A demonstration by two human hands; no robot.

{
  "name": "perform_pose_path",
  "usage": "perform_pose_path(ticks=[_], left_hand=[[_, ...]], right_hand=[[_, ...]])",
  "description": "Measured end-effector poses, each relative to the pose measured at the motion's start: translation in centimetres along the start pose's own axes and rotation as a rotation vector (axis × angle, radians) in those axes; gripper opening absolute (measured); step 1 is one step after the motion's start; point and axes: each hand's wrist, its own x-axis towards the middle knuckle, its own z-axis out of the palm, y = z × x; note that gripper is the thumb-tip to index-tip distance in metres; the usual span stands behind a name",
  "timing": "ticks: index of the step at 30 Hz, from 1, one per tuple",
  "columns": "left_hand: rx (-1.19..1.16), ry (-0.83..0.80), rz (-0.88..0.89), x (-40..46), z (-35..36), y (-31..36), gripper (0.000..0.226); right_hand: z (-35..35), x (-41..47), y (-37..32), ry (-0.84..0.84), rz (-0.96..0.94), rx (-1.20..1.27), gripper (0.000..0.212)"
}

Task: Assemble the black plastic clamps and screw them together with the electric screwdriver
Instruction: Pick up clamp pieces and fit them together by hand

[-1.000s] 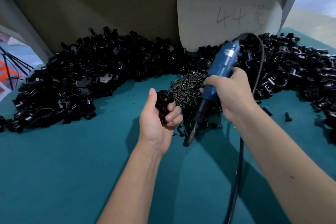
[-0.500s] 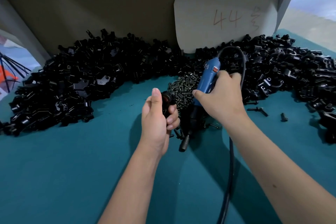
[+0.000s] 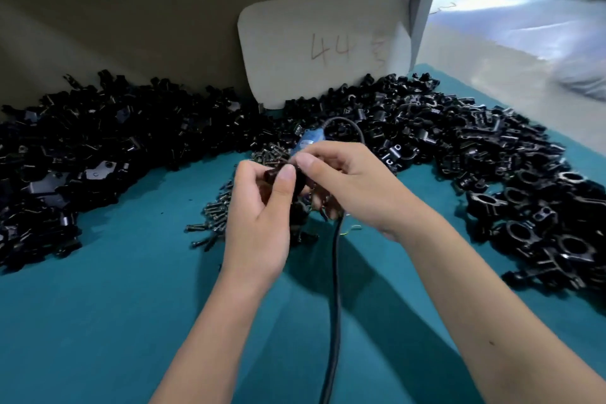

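My left hand [image 3: 260, 216] pinches a small black plastic clamp [image 3: 274, 174] between thumb and fingers at the centre of the view. My right hand [image 3: 352, 185] is wrapped round the blue electric screwdriver [image 3: 308, 141], whose body is mostly hidden under the palm; its forefinger reaches over to the clamp. The screwdriver's black cable [image 3: 334, 289] loops above the hand and runs down toward me. A heap of dark screws [image 3: 218, 207] lies on the teal mat just left of and behind my hands. The screwdriver's tip is hidden.
Big piles of black clamp parts lie at the left [image 3: 85, 154] and at the right [image 3: 492, 157] on the teal table [image 3: 98, 321]. A white board marked "44" [image 3: 324, 46] leans on the back wall. A grey post [image 3: 423, 3] stands at the back right.
My right hand has brought the screwdriver in close to my left hand, and its forefinger now reaches the clamp. The view has tilted and shifted to the right.
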Motion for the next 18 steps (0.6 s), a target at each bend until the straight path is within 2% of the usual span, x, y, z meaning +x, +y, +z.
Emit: perform_pose_path(ticks=[2,4,7,9,11,15,16,18], left_hand=[[0.123,-0.036,0.092,0.0,2.6,1.2,0.026],[0.19,-0.069,0.096,-0.1,5.9,1.9,0.029],[0.072,-0.264,-0.105,-0.5,11.3,2.2,0.026],[0.062,-0.381,-0.177,-1.3,14.5,2.2,0.016],[0.194,-0.434,-0.111,-2.3,16.9,1.9,0.009],[0.694,-0.501,0.296,-3.4,19.3,1.9,0.022],[0.738,-0.517,0.327,-3.3,19.6,2.1,0.023],[0.674,-0.533,0.266,-3.1,20.0,2.7,0.019]], right_hand=[[-2.1,-0.7,0.2,0.099,0.015,0.026,0.031],[-4.7,-1.6,0.3,0.191,0.048,-0.072,0.031],[-9.8,-3.4,0.5,0.289,0.149,-0.333,0.028],[-12.7,-4.6,0.8,0.275,0.28,-0.434,0.027],[-14.8,-5.3,1.6,0.245,0.411,-0.584,0.029],[-16.6,-5.5,3.2,0.317,0.528,-0.815,0.022],[-16.9,-5.4,3.4,0.347,0.551,-0.844,0.021],[-17.2,-5.1,3.8,0.432,0.557,-0.907,0.023]])
